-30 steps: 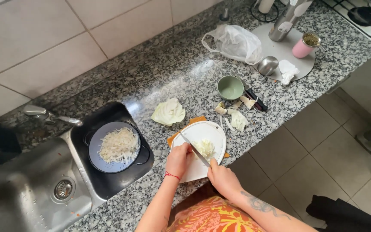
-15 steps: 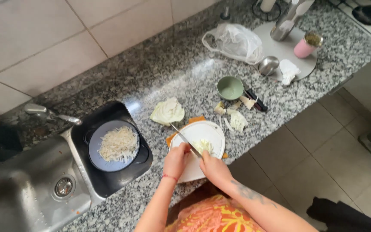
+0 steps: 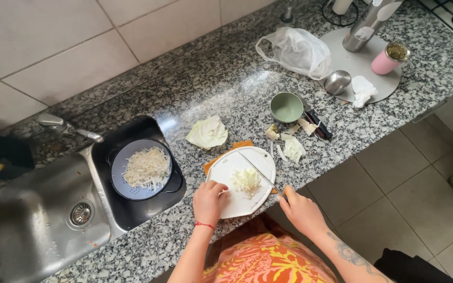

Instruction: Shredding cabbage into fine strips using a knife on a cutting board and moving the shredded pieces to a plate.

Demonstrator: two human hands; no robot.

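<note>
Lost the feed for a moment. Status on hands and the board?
Right hand grips knife, blade over shredded cabbage. Left hand rests on white cutting board beside the pile. Cabbage scraps lie off the board.

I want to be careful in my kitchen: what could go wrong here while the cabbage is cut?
1. The left hand rests beside the shredded cabbage, near the knife blade; fingers could be nicked.
2. The white cutting board seems to reach the counter edge; pressure might tip it.
3. Cabbage scraps lie loose and may fall.

One head-worn view looks steeply down, from moderately close, onto the granite counter [image 3: 226,84].
</note>
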